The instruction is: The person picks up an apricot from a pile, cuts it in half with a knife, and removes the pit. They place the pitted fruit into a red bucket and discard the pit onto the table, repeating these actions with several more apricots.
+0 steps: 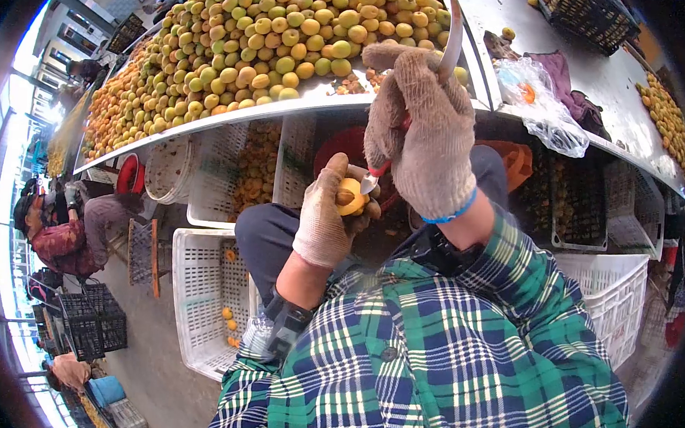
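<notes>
In a worn knit glove, my left hand (323, 217) holds a cut apricot (352, 207) over my lap, its brown pit showing in the yellow flesh. My right hand (432, 133), gloved too, is closed around a red-handled tool (377, 169). The tool's small pointed metal tip is at the apricot's right edge. Above the same fist rises a curved metal blade (452, 38); my fingers hide whether blade and red handle are one piece. A large heap of yellow-green apricots (266, 36) covers the table in front of both hands.
Below the metal table edge (231, 115) stand white crates, one with apricot pieces. Another white crate (198, 299) is left of my knee, with a few pieces inside. A plastic bag (538, 100) lies on the right tabletop. A co-worker (70, 238) sits at far left near black crates (93, 321).
</notes>
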{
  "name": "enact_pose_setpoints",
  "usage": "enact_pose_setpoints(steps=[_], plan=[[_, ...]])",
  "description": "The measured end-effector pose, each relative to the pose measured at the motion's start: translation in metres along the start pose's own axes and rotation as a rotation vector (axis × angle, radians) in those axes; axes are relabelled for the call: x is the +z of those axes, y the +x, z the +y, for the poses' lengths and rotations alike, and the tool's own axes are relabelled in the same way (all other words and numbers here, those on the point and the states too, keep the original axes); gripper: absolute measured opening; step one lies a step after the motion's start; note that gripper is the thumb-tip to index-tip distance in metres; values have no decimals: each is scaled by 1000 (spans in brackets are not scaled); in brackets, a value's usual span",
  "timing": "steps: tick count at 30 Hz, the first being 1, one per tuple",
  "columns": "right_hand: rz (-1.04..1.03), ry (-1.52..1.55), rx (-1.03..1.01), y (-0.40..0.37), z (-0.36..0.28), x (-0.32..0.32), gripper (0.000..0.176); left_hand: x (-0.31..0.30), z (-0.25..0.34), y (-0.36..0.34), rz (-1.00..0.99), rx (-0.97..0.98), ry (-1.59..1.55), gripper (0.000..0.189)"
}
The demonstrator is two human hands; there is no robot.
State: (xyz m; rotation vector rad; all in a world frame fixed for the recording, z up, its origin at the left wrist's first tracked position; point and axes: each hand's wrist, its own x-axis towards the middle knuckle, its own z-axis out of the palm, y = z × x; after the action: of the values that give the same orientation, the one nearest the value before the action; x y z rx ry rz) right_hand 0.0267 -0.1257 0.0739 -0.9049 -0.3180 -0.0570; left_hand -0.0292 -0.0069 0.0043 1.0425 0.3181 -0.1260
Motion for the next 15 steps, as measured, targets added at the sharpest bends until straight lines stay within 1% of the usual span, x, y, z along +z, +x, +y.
enact_pose_setpoints(steps=[1,3,4,6,10,11,12,13,14,15], plan=[[-3,3,3,-2,2,1,33,1,2,-1,28,-39,-2,43],[5,135,22,-4,7,1,23,3,1,-3,22,-7,43,44],[6,136,24,-5,8,0,23,3,1,-4,10,22,89,44],[-77,-6,-12,-5,7,-1,33,-1,-4,-2,-14,-4,91,43],[-57,-19,12,-10,7,2,33,2,-2,-5,-67,-60,109,40],[-106,62,59,-10,9,-1,25,-4,8,-5,-156,-204,123,30],[-155,142,108,-11,10,-3,17,-6,4,-3,-155,-206,122,30],[-240,124,116,-12,7,-5,17,-11,-7,1,-144,-99,300,26],[-240,125,119,-14,8,-4,17,-19,-19,6,-133,8,477,24],[-312,30,53,-15,9,-3,16,-28,-24,8,-244,273,780,26]])
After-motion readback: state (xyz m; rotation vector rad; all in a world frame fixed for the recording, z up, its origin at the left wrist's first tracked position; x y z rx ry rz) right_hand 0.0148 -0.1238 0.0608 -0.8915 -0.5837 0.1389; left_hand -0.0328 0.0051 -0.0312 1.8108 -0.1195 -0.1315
